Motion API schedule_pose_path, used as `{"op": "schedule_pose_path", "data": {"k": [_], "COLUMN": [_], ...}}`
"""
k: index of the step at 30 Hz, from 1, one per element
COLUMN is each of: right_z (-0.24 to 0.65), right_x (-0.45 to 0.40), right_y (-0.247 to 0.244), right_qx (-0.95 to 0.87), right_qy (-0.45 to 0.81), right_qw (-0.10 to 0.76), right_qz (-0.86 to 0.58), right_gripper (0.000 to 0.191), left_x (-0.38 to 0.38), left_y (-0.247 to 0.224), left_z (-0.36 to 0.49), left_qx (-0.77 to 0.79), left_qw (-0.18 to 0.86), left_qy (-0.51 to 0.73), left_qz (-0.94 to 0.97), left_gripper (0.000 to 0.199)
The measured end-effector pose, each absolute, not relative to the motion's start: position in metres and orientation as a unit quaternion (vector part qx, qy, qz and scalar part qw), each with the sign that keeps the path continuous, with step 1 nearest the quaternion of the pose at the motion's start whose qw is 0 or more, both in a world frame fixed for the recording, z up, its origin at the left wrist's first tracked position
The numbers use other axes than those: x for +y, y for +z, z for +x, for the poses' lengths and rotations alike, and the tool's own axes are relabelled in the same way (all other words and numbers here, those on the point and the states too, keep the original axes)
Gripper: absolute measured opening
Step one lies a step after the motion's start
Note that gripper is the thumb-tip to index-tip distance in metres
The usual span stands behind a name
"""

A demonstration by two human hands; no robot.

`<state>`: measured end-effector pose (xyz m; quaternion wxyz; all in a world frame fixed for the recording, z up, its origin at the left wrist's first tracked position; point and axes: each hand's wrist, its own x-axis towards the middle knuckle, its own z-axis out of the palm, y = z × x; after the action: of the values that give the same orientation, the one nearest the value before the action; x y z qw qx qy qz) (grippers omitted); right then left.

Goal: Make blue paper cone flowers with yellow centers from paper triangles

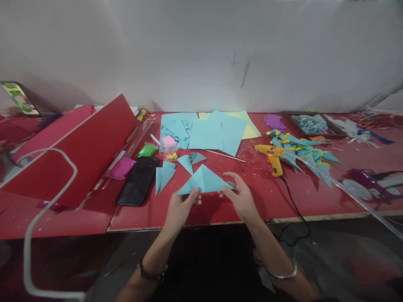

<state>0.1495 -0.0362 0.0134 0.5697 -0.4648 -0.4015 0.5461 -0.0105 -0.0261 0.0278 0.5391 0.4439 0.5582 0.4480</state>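
- Paper triangle point(203, 180), light blue, held above the red desk point(217, 214) near its front edge
- Left hand point(180, 206): grip pinching its lower edge
- Right hand point(242, 199): grip pinching near its right corner
- Black phone point(137, 181) lying left

Lit phone point(20, 99) cut by left edge; purple object point(362, 177) near right edge blurred, possibly tool

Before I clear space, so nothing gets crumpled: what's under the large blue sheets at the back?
Yellow paper sticks out at the right of the large blue sheets; whatever lies fully beneath is hidden.
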Motion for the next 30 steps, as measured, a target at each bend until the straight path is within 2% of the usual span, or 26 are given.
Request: {"op": "schedule_pose_path", "data": {"k": [6, 19, 30], "right_z": [0.134, 0.137, 0.145], "right_x": [-0.039, -0.039, -0.041], "right_y": [0.003, 0.011, 0.014], "right_qx": [-0.406, -0.452, -0.522], "right_qy": [0.595, 0.561, 0.548], "right_qw": [0.549, 0.523, 0.479], "right_qz": [-0.422, -0.456, -0.444], "right_gripper": [0.014, 0.015, 0.020], "left_x": [-0.028, -0.021, -0.021], "left_y": [0.029, 0.035, 0.035], "left_z": [-0.003, -0.015, -0.011], "left_qx": [0.537, 0.469, 0.437], "left_qw": [0.527, 0.383, 0.348], "left_qy": [0.449, 0.369, 0.323], "left_qz": [0.482, 0.705, 0.764], "left_gripper": [0.023, 0.015, 0.014]}}
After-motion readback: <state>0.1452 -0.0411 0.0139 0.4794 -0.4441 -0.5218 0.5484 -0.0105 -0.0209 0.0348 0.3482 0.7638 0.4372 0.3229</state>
